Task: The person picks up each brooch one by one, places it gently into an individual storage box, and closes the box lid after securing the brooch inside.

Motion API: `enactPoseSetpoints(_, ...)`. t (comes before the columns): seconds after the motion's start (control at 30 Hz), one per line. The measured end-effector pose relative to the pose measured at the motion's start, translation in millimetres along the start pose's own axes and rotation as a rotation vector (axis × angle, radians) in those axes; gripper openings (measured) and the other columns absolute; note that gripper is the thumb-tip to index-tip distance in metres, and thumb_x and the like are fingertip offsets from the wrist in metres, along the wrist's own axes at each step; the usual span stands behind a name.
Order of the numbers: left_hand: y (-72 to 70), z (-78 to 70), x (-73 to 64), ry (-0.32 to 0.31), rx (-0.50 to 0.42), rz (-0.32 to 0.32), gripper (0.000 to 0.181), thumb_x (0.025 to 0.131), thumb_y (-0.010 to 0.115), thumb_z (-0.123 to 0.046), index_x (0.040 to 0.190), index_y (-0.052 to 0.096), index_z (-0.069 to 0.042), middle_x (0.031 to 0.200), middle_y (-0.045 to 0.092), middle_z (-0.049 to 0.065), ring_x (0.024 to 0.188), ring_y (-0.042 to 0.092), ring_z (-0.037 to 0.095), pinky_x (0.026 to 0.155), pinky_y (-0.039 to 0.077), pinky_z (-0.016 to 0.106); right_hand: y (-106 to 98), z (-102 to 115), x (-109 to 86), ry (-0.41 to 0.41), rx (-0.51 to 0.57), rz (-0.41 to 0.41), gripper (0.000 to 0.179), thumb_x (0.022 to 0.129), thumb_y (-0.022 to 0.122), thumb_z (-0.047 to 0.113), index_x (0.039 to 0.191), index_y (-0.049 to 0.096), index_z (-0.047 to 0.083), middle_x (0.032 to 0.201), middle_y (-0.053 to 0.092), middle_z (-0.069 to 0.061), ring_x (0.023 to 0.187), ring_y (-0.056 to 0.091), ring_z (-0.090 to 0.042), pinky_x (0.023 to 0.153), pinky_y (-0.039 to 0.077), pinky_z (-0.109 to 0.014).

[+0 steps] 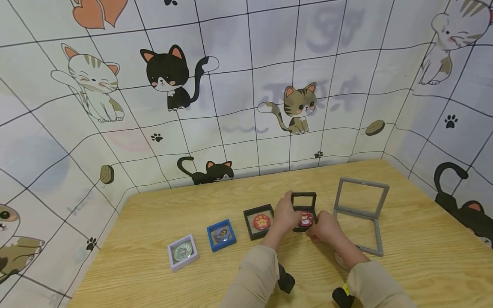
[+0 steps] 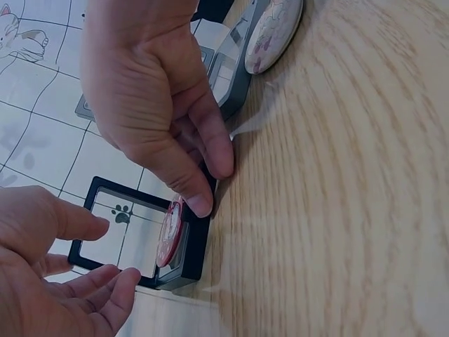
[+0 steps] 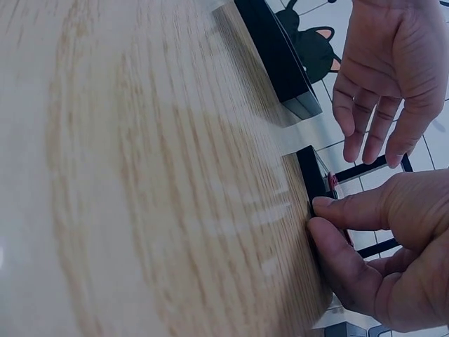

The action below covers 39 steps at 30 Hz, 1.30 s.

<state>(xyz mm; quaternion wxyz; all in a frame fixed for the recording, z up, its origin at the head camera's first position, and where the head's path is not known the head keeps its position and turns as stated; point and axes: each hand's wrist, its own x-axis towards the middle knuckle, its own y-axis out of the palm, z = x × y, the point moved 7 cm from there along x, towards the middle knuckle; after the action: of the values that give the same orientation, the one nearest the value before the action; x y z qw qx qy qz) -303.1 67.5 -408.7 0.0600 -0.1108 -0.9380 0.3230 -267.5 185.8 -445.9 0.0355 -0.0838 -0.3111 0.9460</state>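
Note:
A small hinged black display frame (image 1: 304, 194) stands open on the table, its lid raised at the back. In its lower half lies a red round badge (image 2: 170, 235) with a white figure. My right hand (image 1: 326, 227) pinches the frame's front edge between thumb and forefinger, as the right wrist view also shows (image 3: 393, 260). At the frame's left side is my left hand (image 1: 285, 217). Its fingers (image 2: 112, 295) are loosely bent beside the raised lid, with the thumb overlapping the lid's window in the left wrist view.
Left of my hands lie a black frame (image 1: 250, 231) with a red star badge, a blue frame (image 1: 222, 246) and a lilac frame (image 1: 185, 266), each holding a badge. A larger grey frame (image 1: 379, 237) stands open at right. A pale round badge (image 2: 275, 35) lies near my right wrist.

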Motion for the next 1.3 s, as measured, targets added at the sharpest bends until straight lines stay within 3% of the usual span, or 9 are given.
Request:
enactPoseSetpoints(0.17,-0.7,-0.9,0.1,0.033,-0.004,0.006,0.066,0.076,0.064,-0.005,0.135,0.035,-0.007,0.104,0.055,0.011,0.088,0.052,0.020,0.067,0.044,0.031,-0.2,0.7,-0.5,-0.005,-0.025,-0.003,0.024,0.066,0.071,-0.003,0.076,0.049,-0.008,0.059,0.058,-0.011,0.048,0.058,-0.016,0.049,0.050,-0.029)
enactPoseSetpoints(0.3,0.0,0.2,0.5,0.050,-0.011,0.016,0.066,0.075,0.066,-0.005,0.134,0.036,-0.005,0.108,0.055,0.013,0.097,0.053,0.024,0.069,0.045,0.031,-0.8,-0.5,1.1,-0.010,-0.055,-0.016,0.025,0.064,0.072,-0.001,0.074,0.050,-0.007,0.055,0.058,-0.009,0.046,0.058,-0.016,0.047,0.049,-0.029)
enactPoseSetpoints(0.43,-0.1,1.4,1.5,0.054,-0.027,0.001,0.057,0.075,0.068,-0.009,0.126,0.042,-0.006,0.105,0.056,0.013,0.094,0.054,0.023,0.070,0.046,0.030,0.1,-5.1,5.0,-0.027,-0.029,0.003,0.027,0.063,0.073,0.000,0.074,0.049,-0.007,0.055,0.058,-0.010,0.045,0.058,-0.016,0.046,0.049,-0.028)
enactPoseSetpoints(0.73,-0.8,4.0,-1.8,0.036,-0.166,-0.026,0.024,0.087,0.056,-0.014,0.108,0.050,-0.002,0.066,0.052,0.001,0.048,0.048,0.010,0.043,0.037,0.023,-1.1,-2.4,0.6,0.004,-0.035,-0.010,0.028,0.064,0.071,-0.002,0.079,0.049,-0.009,0.058,0.058,-0.011,0.047,0.057,-0.016,0.047,0.049,-0.029)
enactPoseSetpoints(0.9,-1.5,5.1,-3.1,0.017,-0.141,-0.067,0.014,0.091,0.049,-0.016,0.096,0.054,-0.004,0.061,0.052,-0.001,0.046,0.045,0.007,0.041,0.035,0.021,-1.0,-3.1,-0.5,0.010,-0.052,-0.016,0.028,0.066,0.071,-0.002,0.081,0.049,-0.011,0.062,0.057,-0.012,0.048,0.057,-0.016,0.048,0.049,-0.029)
enactPoseSetpoints(1.13,-3.0,6.7,-5.9,-0.008,-0.160,-0.059,0.012,0.090,0.052,-0.018,0.088,0.052,-0.006,0.061,0.053,-0.001,0.046,0.047,0.008,0.041,0.036,0.022,-0.2,-4.5,-0.3,0.017,-0.038,-0.016,0.033,0.067,0.070,-0.002,0.088,0.048,-0.013,0.064,0.058,-0.013,0.049,0.058,-0.015,0.049,0.050,-0.027)
enactPoseSetpoints(1.3,-5.3,6.4,-7.0,0.008,-0.115,-0.073,0.014,0.090,0.054,-0.020,0.084,0.051,-0.007,0.063,0.052,-0.002,0.049,0.046,0.008,0.044,0.036,0.022,-0.2,-2.3,-1.5,0.002,-0.030,-0.008,0.043,0.068,0.070,-0.002,0.098,0.045,-0.019,0.068,0.060,-0.014,0.051,0.060,-0.016,0.051,0.050,-0.028)
